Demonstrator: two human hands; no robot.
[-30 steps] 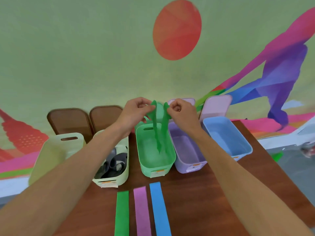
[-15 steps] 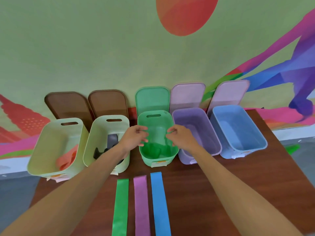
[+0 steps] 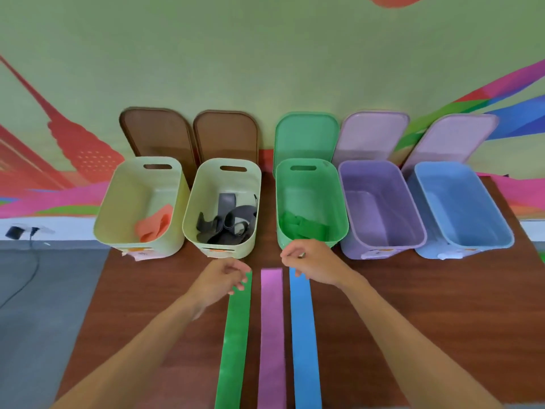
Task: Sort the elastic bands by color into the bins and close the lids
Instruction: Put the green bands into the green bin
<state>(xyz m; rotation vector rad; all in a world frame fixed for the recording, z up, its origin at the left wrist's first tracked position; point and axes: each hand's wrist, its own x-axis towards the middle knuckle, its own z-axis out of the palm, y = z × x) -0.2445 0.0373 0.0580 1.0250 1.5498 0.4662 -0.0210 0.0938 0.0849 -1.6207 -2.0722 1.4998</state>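
Three flat bands lie side by side on the brown table: green (image 3: pixel 234 340), pink (image 3: pixel 272 335), blue (image 3: pixel 303 343). My left hand (image 3: pixel 219 280) hovers over the green band's far end, fingers apart, holding nothing. Above the blue band's far end is my right hand (image 3: pixel 312 262), fingers loosely curled and empty. Five open bins stand in a row behind: a pale one with an orange band (image 3: pixel 154 222), a pale one with grey bands (image 3: pixel 225 221), a green bin (image 3: pixel 339 202) with a green band (image 3: pixel 303 225) inside, a purple bin (image 3: pixel 413 208) and a blue bin (image 3: pixel 489 214).
Five lids lean on the wall behind the bins: two brown (image 3: pixel 156 134) (image 3: pixel 227 137), one green (image 3: pixel 306 134), two pink (image 3: pixel 371 134) (image 3: pixel 451 140). The table's left edge (image 3: pixel 88 314) drops to grey floor with a cable (image 3: pixel 26 278).
The green band I held stretched over the green bin now lies inside it. Both hands let go and drew back toward me, down to the far ends of the flat bands.
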